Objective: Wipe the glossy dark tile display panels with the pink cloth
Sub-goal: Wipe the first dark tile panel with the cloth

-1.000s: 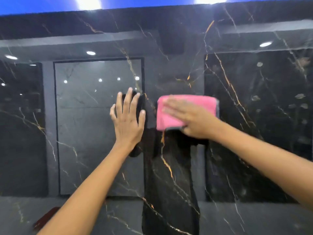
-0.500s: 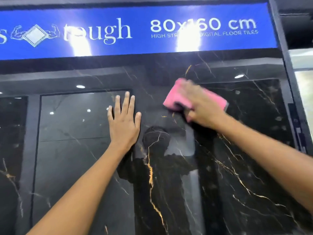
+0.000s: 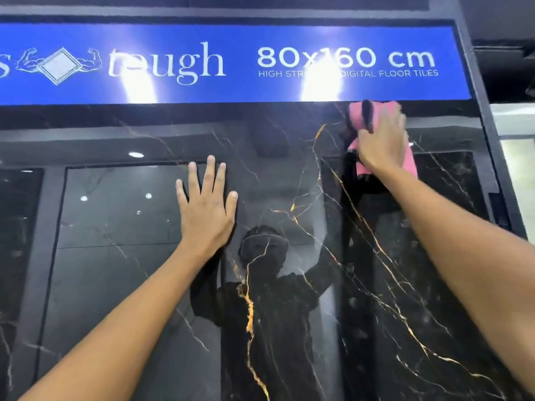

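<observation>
A glossy black tile panel [image 3: 289, 175] with gold and white veins stands upright in front of me and fills most of the view. My left hand [image 3: 207, 209] lies flat on it near the middle, fingers spread and pointing up. Up at the panel's top right, just under the blue sign, my right hand [image 3: 382, 137] presses the pink cloth [image 3: 357, 118] flat against the tile. The cloth shows above and below the hand; the rest is covered by my palm and fingers.
A blue sign [image 3: 231, 65] reading "tough 80x160 cm" runs along the top. A dark frame post [image 3: 489, 157] edges the panel on the right, with a pale lit area beyond it. Ceiling lights and a person's figure are mirrored in the tile.
My right hand has swept the cloth up and to the right, from the panel's middle to its top right corner. The view has tilted up. My left hand stays flat on the tile.
</observation>
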`<state>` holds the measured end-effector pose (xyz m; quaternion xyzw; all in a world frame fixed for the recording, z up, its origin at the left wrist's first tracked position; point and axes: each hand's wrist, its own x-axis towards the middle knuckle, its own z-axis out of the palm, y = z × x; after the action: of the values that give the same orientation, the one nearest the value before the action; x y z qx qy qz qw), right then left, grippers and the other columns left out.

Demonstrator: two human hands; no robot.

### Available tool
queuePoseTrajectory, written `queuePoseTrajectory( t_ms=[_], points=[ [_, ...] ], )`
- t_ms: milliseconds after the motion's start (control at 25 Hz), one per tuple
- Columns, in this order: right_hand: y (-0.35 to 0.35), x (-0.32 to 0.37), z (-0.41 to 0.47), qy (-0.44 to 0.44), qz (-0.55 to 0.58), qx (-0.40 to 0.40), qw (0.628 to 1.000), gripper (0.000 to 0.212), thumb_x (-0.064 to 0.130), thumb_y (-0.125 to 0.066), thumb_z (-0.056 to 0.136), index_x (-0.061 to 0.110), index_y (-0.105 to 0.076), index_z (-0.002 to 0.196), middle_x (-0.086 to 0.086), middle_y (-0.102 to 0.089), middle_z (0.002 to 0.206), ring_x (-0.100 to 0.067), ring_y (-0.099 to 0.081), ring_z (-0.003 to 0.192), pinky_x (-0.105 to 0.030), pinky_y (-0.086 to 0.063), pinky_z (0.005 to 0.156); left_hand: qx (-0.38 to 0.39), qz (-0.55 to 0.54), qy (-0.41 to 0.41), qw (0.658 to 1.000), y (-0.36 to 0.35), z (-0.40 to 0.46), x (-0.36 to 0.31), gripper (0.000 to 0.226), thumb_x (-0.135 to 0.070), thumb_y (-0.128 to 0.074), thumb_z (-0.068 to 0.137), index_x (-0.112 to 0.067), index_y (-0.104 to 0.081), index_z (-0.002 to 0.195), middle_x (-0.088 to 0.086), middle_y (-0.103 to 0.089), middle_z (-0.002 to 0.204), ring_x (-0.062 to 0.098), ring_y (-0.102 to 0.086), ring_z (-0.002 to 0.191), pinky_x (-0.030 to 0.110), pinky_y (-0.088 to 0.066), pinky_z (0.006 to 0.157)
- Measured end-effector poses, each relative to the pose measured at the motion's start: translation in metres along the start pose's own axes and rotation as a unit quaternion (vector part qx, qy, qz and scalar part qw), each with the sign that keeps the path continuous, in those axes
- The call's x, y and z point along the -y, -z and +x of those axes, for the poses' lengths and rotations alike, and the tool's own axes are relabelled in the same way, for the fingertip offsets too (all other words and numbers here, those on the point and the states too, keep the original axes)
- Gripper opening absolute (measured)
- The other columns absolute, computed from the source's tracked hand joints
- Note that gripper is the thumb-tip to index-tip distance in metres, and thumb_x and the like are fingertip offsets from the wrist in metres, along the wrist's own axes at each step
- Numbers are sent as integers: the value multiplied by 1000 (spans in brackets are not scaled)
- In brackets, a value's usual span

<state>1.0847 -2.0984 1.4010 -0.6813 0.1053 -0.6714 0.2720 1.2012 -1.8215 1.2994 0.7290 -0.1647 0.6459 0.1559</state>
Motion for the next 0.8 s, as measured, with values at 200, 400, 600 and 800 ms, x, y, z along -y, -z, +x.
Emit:
queuePoseTrajectory(
  t_ms=[200, 400, 600, 800],
  points=[
    [-70, 90, -69, 344, -55, 191, 918, 74, 20, -47, 77, 3, -31, 148, -19, -19, 157, -30, -18, 145, -41, -15, 118, -4, 37, -6, 999, -6, -3, 3, 67, -50, -17, 96, -18, -20, 155, 1, -10, 164, 31, -5, 150, 55, -6, 118],
    [-27, 41, 8, 134, 18, 61, 989, 61, 15, -53, 83, 12, -38, 142, -13, -36, 147, -31, -37, 133, -34, -27, 108, -1, 43, -13, 999, -4, -4, 7, 68, -53, -15, 96, -19, -20, 155, 0, -10, 164, 31, -6, 150, 54, -8, 118],
    [-56, 54, -32, 164, -60, 28, 984, 64, 25, -53, 75, 10, -42, 137, -19, -31, 149, -34, -28, 138, -42, -21, 115, -2, 32, -2, 999, -9, -4, -1, 66, -50, -17, 97, -19, -21, 155, 0, -9, 164, 31, -4, 150, 55, -6, 118],
    [-46, 42, 1, 364, -135, 169, 906, 79, 35, -53, 89, 17, -12, 155, -7, -3, 162, -22, -7, 148, -38, -6, 120, -39, -13, 56, 998, -3, -1, -16, 62, -46, -27, 95, -16, -35, 149, 0, -19, 162, 27, -10, 149, 54, -8, 118]
  ],
)
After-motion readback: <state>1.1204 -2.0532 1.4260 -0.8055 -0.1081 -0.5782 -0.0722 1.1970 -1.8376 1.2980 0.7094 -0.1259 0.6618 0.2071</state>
